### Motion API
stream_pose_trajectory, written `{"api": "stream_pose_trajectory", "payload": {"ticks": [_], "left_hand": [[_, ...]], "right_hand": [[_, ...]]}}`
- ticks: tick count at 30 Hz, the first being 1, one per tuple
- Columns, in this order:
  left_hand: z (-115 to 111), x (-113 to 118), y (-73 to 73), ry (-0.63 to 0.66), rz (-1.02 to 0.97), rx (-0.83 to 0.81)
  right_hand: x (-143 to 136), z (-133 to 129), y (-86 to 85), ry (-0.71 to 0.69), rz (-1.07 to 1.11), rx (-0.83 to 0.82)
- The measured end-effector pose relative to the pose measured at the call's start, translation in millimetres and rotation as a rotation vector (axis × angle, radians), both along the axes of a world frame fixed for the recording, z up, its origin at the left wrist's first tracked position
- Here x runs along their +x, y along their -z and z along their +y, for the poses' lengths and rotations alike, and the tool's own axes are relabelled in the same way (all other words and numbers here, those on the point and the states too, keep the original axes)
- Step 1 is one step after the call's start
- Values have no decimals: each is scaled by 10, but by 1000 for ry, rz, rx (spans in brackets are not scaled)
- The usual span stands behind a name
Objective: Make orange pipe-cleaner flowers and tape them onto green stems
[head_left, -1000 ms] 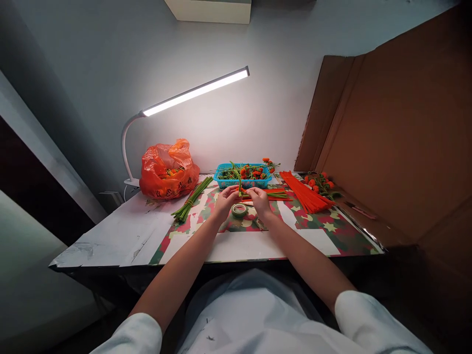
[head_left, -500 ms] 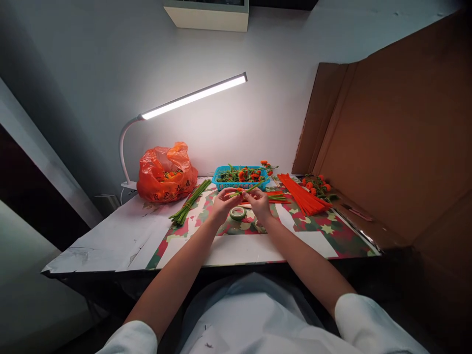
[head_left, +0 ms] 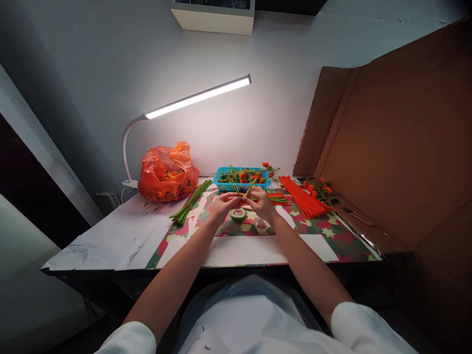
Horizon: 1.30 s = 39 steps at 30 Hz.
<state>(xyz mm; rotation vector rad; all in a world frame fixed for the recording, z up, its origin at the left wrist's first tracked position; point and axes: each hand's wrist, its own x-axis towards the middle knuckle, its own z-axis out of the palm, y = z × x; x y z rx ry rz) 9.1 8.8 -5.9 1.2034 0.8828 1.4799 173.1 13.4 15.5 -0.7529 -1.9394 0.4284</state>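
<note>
Over the middle of the table, my left hand (head_left: 222,205) and my right hand (head_left: 261,203) meet at the fingertips. Both pinch a small piece with green stems (head_left: 250,188) that stick up in a V shape; its lower part is hidden by the fingers. Just below the hands lies a roll of green tape (head_left: 238,214). Behind them stands a blue basket (head_left: 223,187) with orange flowers and green stems. Green and red strips (head_left: 278,198) lie just right of my right hand.
An orange plastic bag (head_left: 165,177) and a bundle of green stems (head_left: 190,202) are on the left. Red strips (head_left: 304,197), orange flowers (head_left: 317,189) and a cardboard panel (head_left: 391,142) stand or lie on the right. A lit lamp (head_left: 199,97) hangs above.
The green stem between my hands has turned from nearly level to upright, and a second green end now shows beside it. The view has shifted slightly.
</note>
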Motion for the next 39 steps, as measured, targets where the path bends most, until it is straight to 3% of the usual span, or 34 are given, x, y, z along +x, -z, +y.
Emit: {"api": "stream_pose_trajectory", "payload": {"ticks": [3,7,14,20,27,39], "left_hand": [[2,-6,-10,-4,11,16],[4,-9,-23,-4,16,35],[-18,3,-38,0,43,8],[-35,20,-44,-17,36,-7],[-28,28,-37,-24,34,-6],[-60,12,-83,-41,48,7]], "right_hand": [[-11,-28,23,79,-62,79],[-50,-24,69,140,24,149],[-70,10,95,63,-144,140],[-95,-16,132,169,-112,262],[-168,-36,233,177,16,327],[-141,6,243,282,-136,374]]}}
